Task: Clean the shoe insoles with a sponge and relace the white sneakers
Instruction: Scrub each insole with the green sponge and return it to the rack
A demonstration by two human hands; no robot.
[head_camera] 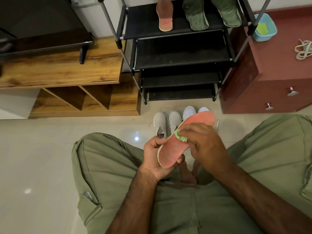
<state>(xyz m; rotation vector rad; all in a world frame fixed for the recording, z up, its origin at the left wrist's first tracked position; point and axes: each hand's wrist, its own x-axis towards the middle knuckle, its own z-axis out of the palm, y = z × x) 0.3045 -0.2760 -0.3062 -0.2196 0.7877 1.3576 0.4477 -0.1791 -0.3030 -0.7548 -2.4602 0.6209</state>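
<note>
1. Two hands worked over my lap as I sat on the floor: my left hand gripped the heel end of a pink insole, fingers curled round its edge.
2. My right hand pinched a small green sponge and pressed it onto the middle of that insole, whose toe end tilted up and away from me.
3. Just beyond the insole, a pair of white sneakers stood side by side on the tiled floor; a second white pair sat right beside them, partly hidden behind the insole.
4. On the top shelf of the black shoe rack lay another pink insole, and near it two green insoles.
5. A loose bundle of pale laces lay on the red-brown cabinet to the right, near a blue tub with something green inside.
</note>
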